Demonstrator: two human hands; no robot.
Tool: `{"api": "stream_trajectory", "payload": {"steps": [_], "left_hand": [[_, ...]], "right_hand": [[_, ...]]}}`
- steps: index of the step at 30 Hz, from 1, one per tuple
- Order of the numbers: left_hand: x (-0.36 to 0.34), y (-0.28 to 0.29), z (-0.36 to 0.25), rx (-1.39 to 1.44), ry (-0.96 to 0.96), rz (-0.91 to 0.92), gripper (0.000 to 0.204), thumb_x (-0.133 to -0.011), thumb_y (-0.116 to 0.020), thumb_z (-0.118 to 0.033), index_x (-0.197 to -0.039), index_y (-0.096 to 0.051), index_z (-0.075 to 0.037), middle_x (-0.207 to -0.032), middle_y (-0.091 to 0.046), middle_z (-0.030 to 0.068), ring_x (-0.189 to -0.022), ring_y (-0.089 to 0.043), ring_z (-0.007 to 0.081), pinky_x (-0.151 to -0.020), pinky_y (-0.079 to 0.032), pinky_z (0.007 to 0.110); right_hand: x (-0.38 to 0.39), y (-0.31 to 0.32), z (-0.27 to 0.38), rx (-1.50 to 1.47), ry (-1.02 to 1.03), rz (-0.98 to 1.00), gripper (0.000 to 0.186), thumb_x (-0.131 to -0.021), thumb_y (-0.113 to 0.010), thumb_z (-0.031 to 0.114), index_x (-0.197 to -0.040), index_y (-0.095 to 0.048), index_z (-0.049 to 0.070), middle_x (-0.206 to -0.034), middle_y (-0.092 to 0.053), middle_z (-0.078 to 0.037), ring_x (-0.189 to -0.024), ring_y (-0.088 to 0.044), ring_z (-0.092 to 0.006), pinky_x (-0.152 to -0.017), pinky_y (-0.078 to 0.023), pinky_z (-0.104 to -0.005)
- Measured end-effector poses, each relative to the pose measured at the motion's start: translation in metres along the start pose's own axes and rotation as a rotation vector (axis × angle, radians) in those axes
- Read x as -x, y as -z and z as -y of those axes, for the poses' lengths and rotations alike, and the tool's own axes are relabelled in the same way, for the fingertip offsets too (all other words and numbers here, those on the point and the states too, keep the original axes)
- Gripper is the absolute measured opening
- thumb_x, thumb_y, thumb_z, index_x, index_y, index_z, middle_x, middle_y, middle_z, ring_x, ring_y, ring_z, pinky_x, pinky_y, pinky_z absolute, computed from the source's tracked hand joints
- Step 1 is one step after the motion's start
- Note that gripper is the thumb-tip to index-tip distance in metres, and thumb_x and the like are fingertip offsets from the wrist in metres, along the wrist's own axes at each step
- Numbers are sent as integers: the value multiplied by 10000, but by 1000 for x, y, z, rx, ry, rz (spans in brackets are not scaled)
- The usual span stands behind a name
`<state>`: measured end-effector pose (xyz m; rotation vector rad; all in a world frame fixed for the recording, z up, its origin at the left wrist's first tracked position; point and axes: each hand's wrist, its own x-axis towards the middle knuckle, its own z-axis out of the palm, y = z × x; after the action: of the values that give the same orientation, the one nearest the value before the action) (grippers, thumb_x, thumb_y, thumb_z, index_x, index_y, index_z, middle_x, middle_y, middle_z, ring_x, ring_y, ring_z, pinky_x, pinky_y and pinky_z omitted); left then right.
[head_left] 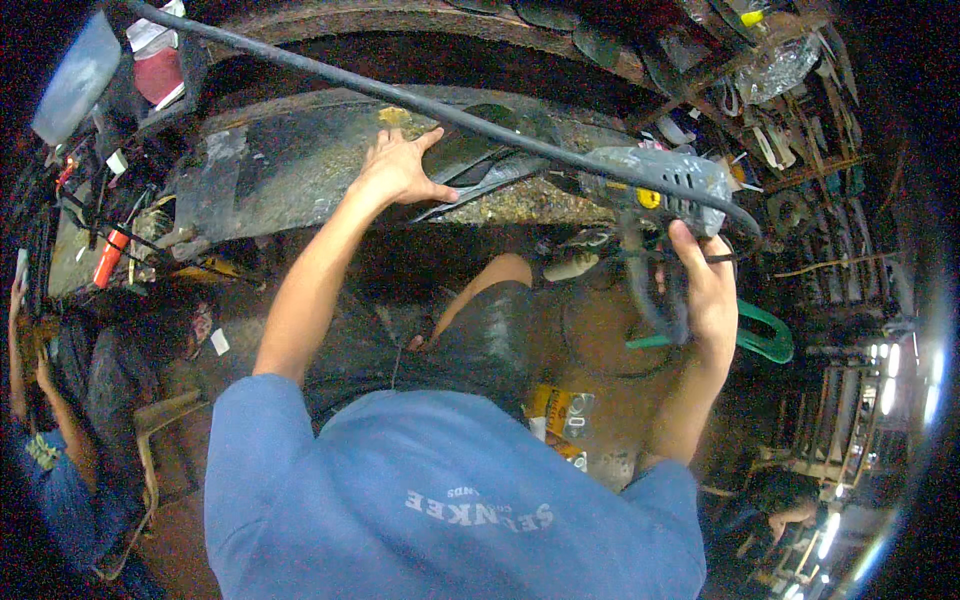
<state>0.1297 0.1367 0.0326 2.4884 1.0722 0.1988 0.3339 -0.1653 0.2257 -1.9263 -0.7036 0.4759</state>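
My left hand [398,168] reaches over the worn, stained bench top [290,160], its fingers and thumb spread apart. Beside its thumb lies a dark, flat, pointed piece with a shiny edge [490,178]; whether they touch I cannot tell. At the right end of the bench, my right hand [705,275] is closed at the rear of a grey power tool [655,172] with vent slots and a round yellow spot. My thumb presses up against its casing, and the other fingers are mostly hidden. A thick dark cable or hose [400,90] crosses above the bench and curves down beside the tool.
A translucent container [80,80] stands at the far left, above an orange-red cylindrical object [111,255]. Another person [65,470] sits at left; a second [780,510] is at lower right. A curved green plastic piece [768,335] and a yellow package [558,408] lie low down.
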Motion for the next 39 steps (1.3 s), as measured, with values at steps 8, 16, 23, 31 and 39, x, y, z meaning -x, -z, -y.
{"api": "stream_trajectory", "payload": {"steps": [8, 16, 23, 31, 39], "left_hand": [[17, 62, -9, 230, 40, -136, 955, -646, -898, -573, -1472, -630, -174, -1390, -696, 192, -1292, -658, 381, -1134, -501, 459], [152, 67, 30, 673, 94, -431, 738, -786, -917, -311, -1448, -653, -118, -1302, -733, 143, -1168, -701, 250, -1045, -518, 384], [237, 53, 36, 950, 169, -555, 718, -810, -885, -173, -1470, -628, -53, -1317, -700, 87, -1147, -668, 186, -1039, -503, 343], [260, 31, 52, 1062, 215, -618, 749, -791, -889, -172, -1477, -619, -36, -1368, -679, 91, -1220, -636, 188, -1056, -479, 330], [272, 30, 52, 1084, 223, -648, 737, -797, -891, -178, -1472, -622, -48, -1373, -667, 93, -1190, -644, 200, -1033, -498, 335]], "right_hand": [[-7, 3, 2, 28, 7, 64, 300, -1007, -744, 368, -1120, -699, 94, -877, -683, 0, -665, -607, -102, -601, -486, -282], [-30, -14, -18, 35, 70, 9, 356, -999, -753, 416, -1096, -691, 79, -786, -662, -2, -624, -603, -102, -591, -475, -280], [-48, -35, -27, -27, 197, -36, 353, -1009, -755, 381, -1177, -693, 77, -972, -673, -7, -736, -599, -104, -622, -490, -284], [-44, -67, -9, -103, 113, 15, 319, -1004, -765, 365, -1138, -689, 86, -914, -660, -12, -697, -583, -106, -608, -482, -284], [-23, -89, 12, -68, 31, 134, 312, -999, -760, 377, -1083, -663, 93, -819, -661, -23, -626, -592, -121, -584, -468, -281]]}}
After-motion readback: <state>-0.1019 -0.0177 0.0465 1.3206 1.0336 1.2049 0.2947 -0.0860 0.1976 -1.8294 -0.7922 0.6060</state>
